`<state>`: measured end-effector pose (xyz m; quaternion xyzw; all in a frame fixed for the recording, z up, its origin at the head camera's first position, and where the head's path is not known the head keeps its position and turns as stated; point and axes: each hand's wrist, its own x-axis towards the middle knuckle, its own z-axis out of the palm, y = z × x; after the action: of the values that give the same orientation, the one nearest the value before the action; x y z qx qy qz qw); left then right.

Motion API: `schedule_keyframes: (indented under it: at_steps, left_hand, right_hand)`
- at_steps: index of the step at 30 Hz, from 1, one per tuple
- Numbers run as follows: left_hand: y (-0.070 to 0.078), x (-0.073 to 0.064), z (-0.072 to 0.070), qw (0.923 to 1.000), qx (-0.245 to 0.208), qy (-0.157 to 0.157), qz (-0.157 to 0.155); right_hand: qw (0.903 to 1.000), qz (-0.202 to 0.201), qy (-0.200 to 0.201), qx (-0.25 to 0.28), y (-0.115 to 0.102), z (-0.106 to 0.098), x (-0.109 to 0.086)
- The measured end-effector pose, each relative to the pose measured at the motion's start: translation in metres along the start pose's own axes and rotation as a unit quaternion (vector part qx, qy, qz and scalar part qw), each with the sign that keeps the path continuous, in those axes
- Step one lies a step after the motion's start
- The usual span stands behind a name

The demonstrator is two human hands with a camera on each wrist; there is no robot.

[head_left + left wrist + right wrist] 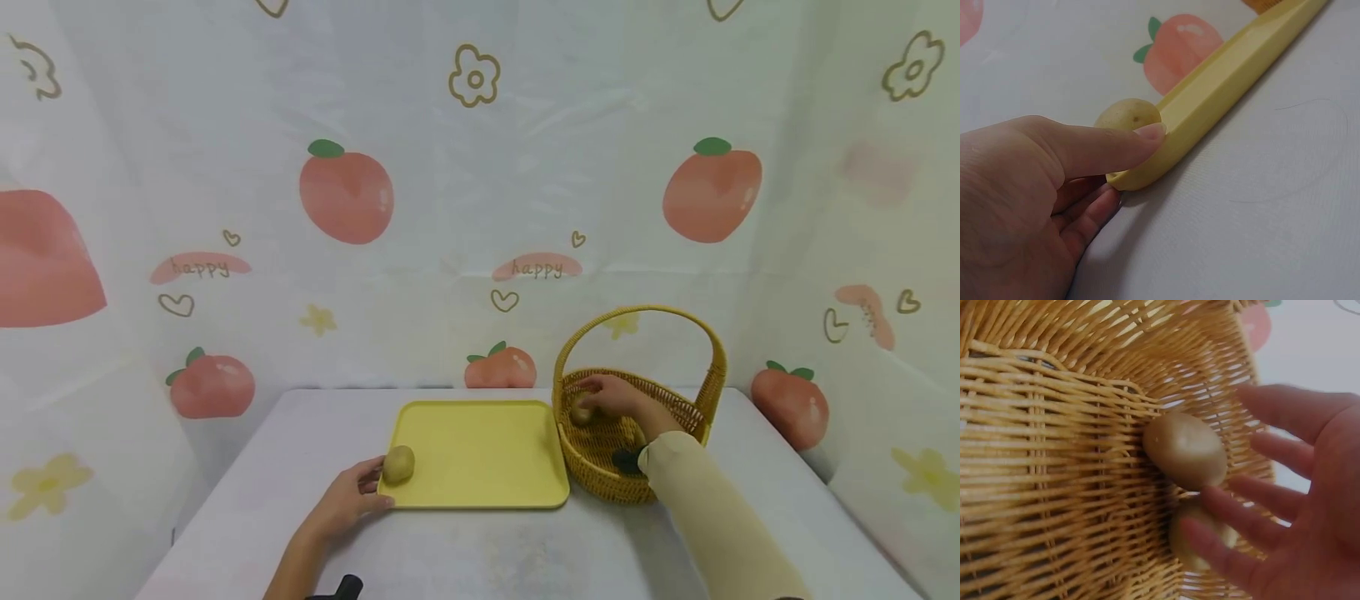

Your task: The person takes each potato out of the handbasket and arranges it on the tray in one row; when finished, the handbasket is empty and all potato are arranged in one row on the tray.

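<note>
At the near left corner of a yellow tray [487,458], my left hand [347,504] grips the rim, thumb on top and fingers curled at the outer side. Just inside that corner sits a pale brown potato [398,464], close beside the hand. My right hand [615,396] reaches into a wicker basket [600,486] with its fingers spread and nothing held. Under and beside those fingers in the right wrist view lie a smooth brown potato [1185,450] and a second potato [1184,551], partly covered by the fingertips.
The basket's tall arched handle [641,308] rises above the right forearm, and its left side stands against the tray's right edge. Tray and basket share a white-covered table [450,554]. Behind hangs a white curtain [420,333] printed with peaches.
</note>
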<state>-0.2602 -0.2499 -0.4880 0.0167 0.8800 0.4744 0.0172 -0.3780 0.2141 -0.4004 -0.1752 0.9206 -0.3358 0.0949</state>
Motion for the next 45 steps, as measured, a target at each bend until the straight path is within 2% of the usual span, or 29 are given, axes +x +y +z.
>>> schedule_keyframes:
  at_steps: [4, 7, 13, 20, 25, 28, 31, 38, 41, 45]
  left_hand:
    - [-0.001, 0.0, 0.001, 1.0, -0.006, 0.003, 0.003]
    - [-0.001, 0.001, 0.002, 0.9999, -0.01, -0.002, 0.012]
    - [-0.002, 0.001, 0.002, 0.9996, -0.018, -0.004, 0.023]
    - [-0.004, 0.001, 0.001, 0.9999, -0.013, 0.001, 0.011]
    - [-0.003, 0.0, 0.001, 0.9999, -0.008, 0.006, 0.005]
    - [-0.002, -0.002, 0.002, 0.9999, -0.016, 0.0, 0.006]
    - [-0.001, -0.003, 0.002, 0.9997, -0.02, -0.002, 0.013]
    - [-0.001, -0.003, 0.001, 0.9995, -0.02, -0.007, 0.023]
    - [-0.002, -0.003, 0.001, 0.9996, -0.015, -0.006, 0.023]
    - [-0.003, -0.002, 0.0, 0.9994, -0.015, -0.006, 0.03]
  right_hand:
    - [0.999, 0.006, -0.016, -0.042, 0.002, 0.005, 0.003]
    - [0.9985, 0.015, -0.028, -0.045, 0.003, 0.008, 0.003]
    - [0.9994, 0.017, -0.026, -0.015, 0.004, 0.008, 0.005]
    - [0.9989, 0.001, -0.044, -0.013, 0.005, 0.008, 0.007]
    - [0.9969, 0.031, -0.072, -0.002, 0.001, 0.011, 0.006]
    - [0.9947, 0.054, -0.087, -0.011, -0.001, 0.014, 0.005]
    - [0.9935, 0.057, -0.093, -0.032, -0.002, 0.016, 0.005]
    - [0.9885, 0.081, -0.126, 0.016, -0.001, 0.021, 0.007]
    - [0.9866, 0.079, -0.14, 0.029, 0.0, 0.021, 0.007]
    - [0.9876, 0.062, -0.143, 0.016, 0.0, 0.021, 0.007]
